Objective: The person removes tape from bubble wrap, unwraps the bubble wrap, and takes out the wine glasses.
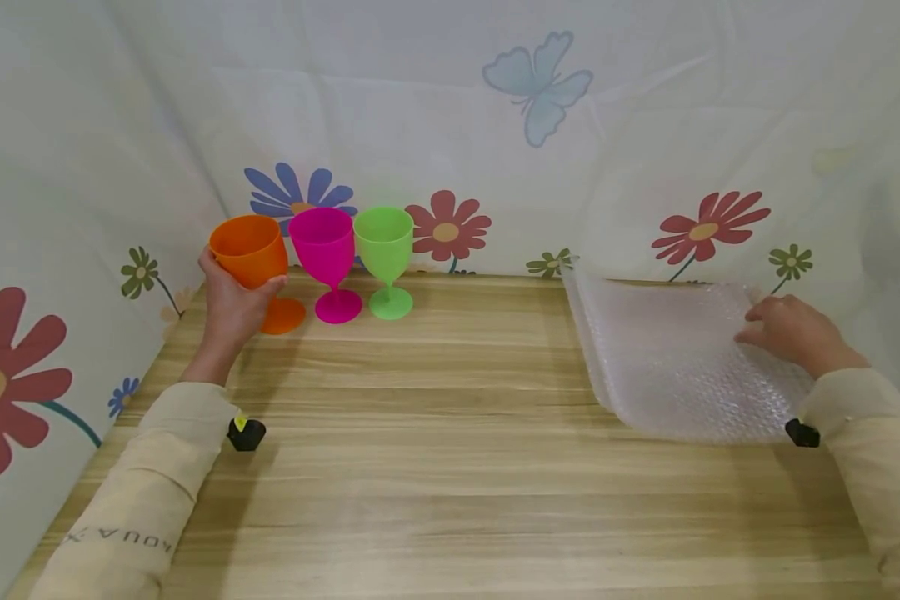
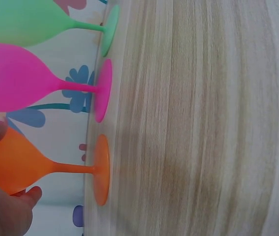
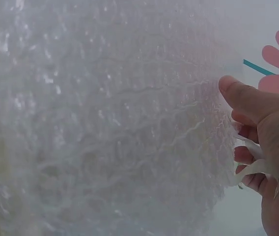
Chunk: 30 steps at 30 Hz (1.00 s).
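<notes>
My left hand grips the bowl of an orange plastic goblet at the left back of the table. In the left wrist view, thumb and fingers lie on either side of the orange bowl, above its stem and round foot. Beside it stand a pink goblet and a green goblet, both upright. On the right, my right hand pinches the right edge of a sheet of clear bubble wrap. The right wrist view shows the thumb on the wrap and curled fingers behind its edge.
A wood-grain table spans the foreground. Behind it hangs a white cloth backdrop printed with flowers and a blue butterfly, and it also runs along the left side. The goblets stand close to the table's back edge.
</notes>
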### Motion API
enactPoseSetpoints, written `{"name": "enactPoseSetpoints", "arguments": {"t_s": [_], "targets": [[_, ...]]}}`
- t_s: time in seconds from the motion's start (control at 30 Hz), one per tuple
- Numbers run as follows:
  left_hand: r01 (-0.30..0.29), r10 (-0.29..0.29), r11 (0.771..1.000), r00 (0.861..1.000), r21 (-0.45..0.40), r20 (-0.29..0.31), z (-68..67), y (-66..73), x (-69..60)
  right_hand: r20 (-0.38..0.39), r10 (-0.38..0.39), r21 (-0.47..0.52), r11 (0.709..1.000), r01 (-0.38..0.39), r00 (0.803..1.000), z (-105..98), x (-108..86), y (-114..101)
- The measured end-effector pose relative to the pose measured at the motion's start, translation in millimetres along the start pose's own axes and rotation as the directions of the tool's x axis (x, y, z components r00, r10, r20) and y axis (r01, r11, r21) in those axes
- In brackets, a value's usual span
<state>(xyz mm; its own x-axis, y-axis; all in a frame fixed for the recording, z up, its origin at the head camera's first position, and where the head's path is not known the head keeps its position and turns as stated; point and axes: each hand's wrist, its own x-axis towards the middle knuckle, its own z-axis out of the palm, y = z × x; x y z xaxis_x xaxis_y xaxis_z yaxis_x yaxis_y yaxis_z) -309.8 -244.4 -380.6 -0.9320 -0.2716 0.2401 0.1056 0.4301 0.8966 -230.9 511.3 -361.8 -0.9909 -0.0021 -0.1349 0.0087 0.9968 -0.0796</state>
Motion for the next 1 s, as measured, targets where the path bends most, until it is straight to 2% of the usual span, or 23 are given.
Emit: {"name": "enactPoseSetpoints", "arguments": {"t_s": [0.37, 0.73, 1.0], "targets": [[0.0, 0.0, 1.0, 1.0, -0.004, 0.008, 4.4, 2.4, 0.2, -0.055, -0.023, -0.107, 0.994, 0.017, 0.998, 6.0, -0.1, 4.8], [-0.009, 0.009, 1.0, 1.0, -0.011, 0.016, 6.4, 5.3, 0.4, -0.074, -0.024, -0.135, 0.991, 0.014, 0.997, 6.5, -9.6, 10.3], [0.007, -0.007, 1.0, 1.0, -0.009, 0.015, 1.4, -0.5, 0.4, -0.112, -0.067, -0.187, 0.981, 0.045, 0.992, 4.4, -13.6, 0.4]]}}
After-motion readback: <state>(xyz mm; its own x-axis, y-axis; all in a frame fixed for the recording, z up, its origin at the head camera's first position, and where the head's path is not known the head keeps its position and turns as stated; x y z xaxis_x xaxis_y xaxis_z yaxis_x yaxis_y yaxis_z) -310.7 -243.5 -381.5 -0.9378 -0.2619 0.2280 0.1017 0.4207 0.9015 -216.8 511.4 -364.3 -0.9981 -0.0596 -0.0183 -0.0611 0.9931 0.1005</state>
